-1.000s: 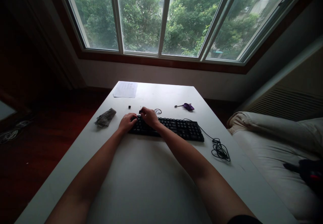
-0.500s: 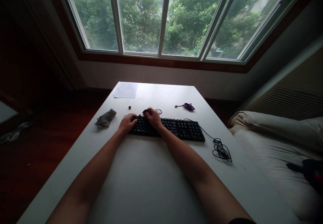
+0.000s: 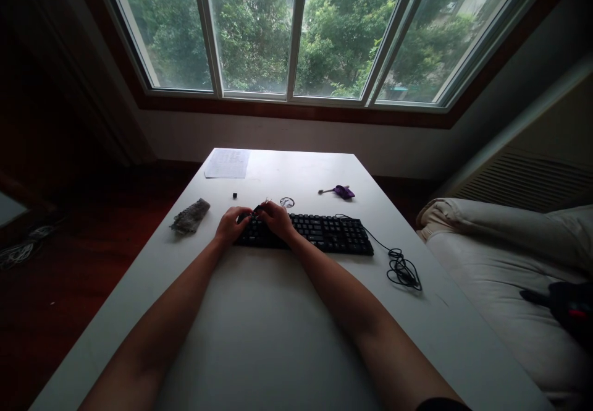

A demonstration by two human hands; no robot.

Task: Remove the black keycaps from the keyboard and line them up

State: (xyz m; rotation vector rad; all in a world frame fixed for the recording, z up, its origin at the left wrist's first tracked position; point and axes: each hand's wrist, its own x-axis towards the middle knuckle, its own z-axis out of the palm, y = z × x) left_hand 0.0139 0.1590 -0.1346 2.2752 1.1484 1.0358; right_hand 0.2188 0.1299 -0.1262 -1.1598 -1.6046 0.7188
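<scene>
White table (image 3: 278, 312). Black keyboard (image 3: 324, 233) at 12 o'clock: rigid, light, flat, best held by its end edges. Left hand (image 3: 230, 225) rests curled on its left end. Right hand (image 3: 275, 218) pinches a small dark piece, probably a keycap (image 3: 256, 209): tiny, easily dropped.

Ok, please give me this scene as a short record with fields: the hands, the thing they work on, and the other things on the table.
left hand: rests on the left end of the keyboard
right hand: on the keyboard's left part, fingers pinch something small and dark, too small to tell
keyboard: black, flat on the white table
cable: runs from the keyboard, coiled at the right
also on table: grey cloth, sheet of paper, purple tool, wire ring, small black piece
</scene>
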